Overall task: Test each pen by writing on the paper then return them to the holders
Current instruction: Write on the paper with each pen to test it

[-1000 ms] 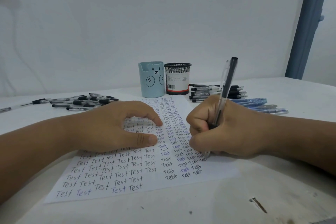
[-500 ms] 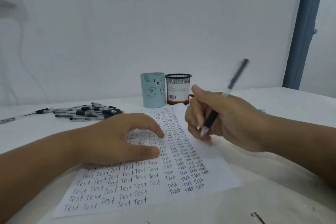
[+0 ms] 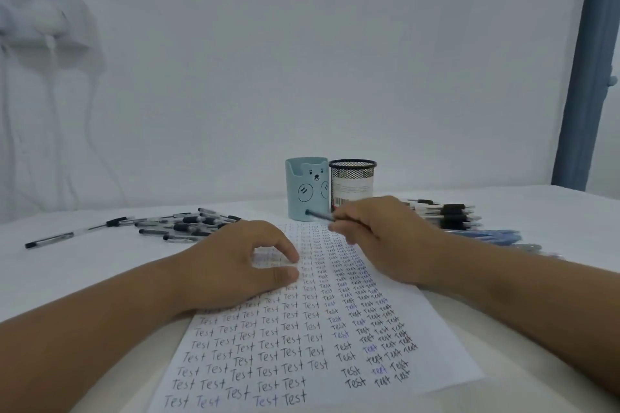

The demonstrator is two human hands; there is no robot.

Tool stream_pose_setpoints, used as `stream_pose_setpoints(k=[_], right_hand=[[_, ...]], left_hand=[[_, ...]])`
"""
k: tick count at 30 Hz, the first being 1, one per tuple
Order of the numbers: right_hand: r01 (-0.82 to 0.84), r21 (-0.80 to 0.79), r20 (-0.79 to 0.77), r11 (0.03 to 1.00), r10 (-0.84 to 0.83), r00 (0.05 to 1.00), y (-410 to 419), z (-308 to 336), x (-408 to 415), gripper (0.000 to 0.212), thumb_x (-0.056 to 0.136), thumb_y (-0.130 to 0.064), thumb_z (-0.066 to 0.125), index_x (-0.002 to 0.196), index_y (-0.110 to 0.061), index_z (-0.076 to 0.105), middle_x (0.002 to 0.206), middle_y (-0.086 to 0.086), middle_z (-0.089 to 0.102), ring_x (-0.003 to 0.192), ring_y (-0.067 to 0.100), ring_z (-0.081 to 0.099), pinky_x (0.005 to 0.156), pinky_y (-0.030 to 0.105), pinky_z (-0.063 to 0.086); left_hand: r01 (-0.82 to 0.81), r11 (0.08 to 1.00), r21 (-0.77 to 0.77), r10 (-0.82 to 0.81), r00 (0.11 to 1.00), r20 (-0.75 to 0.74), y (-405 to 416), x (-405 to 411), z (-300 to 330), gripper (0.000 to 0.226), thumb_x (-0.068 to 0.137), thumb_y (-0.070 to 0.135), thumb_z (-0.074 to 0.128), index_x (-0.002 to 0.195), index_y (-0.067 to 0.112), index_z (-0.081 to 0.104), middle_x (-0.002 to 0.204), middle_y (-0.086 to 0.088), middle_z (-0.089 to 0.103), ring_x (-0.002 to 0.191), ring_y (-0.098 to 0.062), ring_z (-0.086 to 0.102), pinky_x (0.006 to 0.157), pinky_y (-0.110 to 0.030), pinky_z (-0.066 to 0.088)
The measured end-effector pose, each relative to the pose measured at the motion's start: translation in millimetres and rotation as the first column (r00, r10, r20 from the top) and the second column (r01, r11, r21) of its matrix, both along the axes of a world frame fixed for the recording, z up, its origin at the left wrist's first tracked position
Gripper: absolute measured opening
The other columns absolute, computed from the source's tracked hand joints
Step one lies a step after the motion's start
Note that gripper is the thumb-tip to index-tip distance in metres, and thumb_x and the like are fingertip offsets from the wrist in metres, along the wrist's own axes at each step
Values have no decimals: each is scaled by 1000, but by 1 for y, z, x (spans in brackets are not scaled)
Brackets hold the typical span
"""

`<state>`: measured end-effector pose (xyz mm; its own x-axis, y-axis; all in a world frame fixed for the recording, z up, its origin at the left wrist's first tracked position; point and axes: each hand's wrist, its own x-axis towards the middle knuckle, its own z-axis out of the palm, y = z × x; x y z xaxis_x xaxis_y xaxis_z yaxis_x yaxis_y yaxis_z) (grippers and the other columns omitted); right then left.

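Note:
A white sheet of paper (image 3: 312,359) covered with rows of the word "Test" lies on the white table. My left hand (image 3: 241,268) rests flat on its upper left part, fingers spread. My right hand (image 3: 379,238) hovers above the top of the sheet, shut on a black pen (image 3: 320,215) that lies almost level and points left, its end in front of the blue holder. A light blue bear-face holder (image 3: 307,189) and a black mesh holder (image 3: 352,183) stand side by side behind the paper.
Several black-capped pens (image 3: 188,225) lie heaped at the left, with two strays (image 3: 50,240) further out. More black pens (image 3: 446,213) and blue pens (image 3: 486,235) lie at the right. A white wall is behind the table; a blue post (image 3: 583,77) rises at the right.
My right hand lifted the pen off the lower part of the paper, carried it up toward the holders and turned it from upright to nearly level. The left hand stayed on the sheet.

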<state>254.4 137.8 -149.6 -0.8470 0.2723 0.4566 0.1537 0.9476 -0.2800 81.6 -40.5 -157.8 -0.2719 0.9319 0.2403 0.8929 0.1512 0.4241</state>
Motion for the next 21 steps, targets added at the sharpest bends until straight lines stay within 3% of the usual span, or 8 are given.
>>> stream_pose_setpoints(k=[4,7,10,13,15,18,21], right_hand=[[-29,90,60,996,24,998,7,-4,3,30,105,-34,46,83,-20,60,71,-10,57,66,5,51,61,20,37],[-43,121,40,992,39,998,10,-4,4,25,106,-28,47,100,-13,67,85,-4,62,77,10,53,70,26,43],[-31,132,-27,991,35,999,24,2,4,27,104,-16,51,125,-15,67,99,-8,50,85,1,48,77,12,35],[101,173,-32,980,-97,995,50,13,10,32,101,-10,53,131,-15,65,104,-4,51,86,7,49,75,11,33],[207,110,-85,972,-198,976,70,19,20,28,98,-9,59,123,-17,69,99,-5,59,85,10,55,71,11,37],[364,-33,-158,931,-364,918,98,24,33,17,95,-9,65,94,-25,71,89,-8,66,84,11,63,66,11,40],[448,-81,-133,890,-456,880,117,21,37,17,95,-11,65,88,-27,70,94,-4,71,87,13,64,71,16,44]], left_hand=[[24,1000,7,-23,999,-32,3,-1,-2,42,72,72,59,105,48,68,117,37,59,114,18,47,107,-27,41],[36,999,14,-35,999,-36,4,-2,-2,40,74,72,60,105,49,68,117,38,59,115,17,48,107,-29,41],[31,999,18,-30,999,-23,3,-3,-2,39,74,73,61,105,51,68,118,38,60,115,17,49,108,-30,42],[29,999,19,-28,999,-29,1,-5,-3,37,75,72,61,106,53,67,118,38,59,115,17,49,108,-30,41],[38,999,23,-37,998,-47,2,-5,-2,34,77,70,61,105,52,67,117,40,59,115,19,47,107,-27,39],[45,999,30,-42,997,-70,3,-5,-3,35,77,70,59,105,51,67,117,42,58,113,22,45,100,-21,37],[45,999,29,-43,997,-70,4,-5,-4,34,77,71,59,105,53,66,118,44,55,111,24,42,96,-18,36]])
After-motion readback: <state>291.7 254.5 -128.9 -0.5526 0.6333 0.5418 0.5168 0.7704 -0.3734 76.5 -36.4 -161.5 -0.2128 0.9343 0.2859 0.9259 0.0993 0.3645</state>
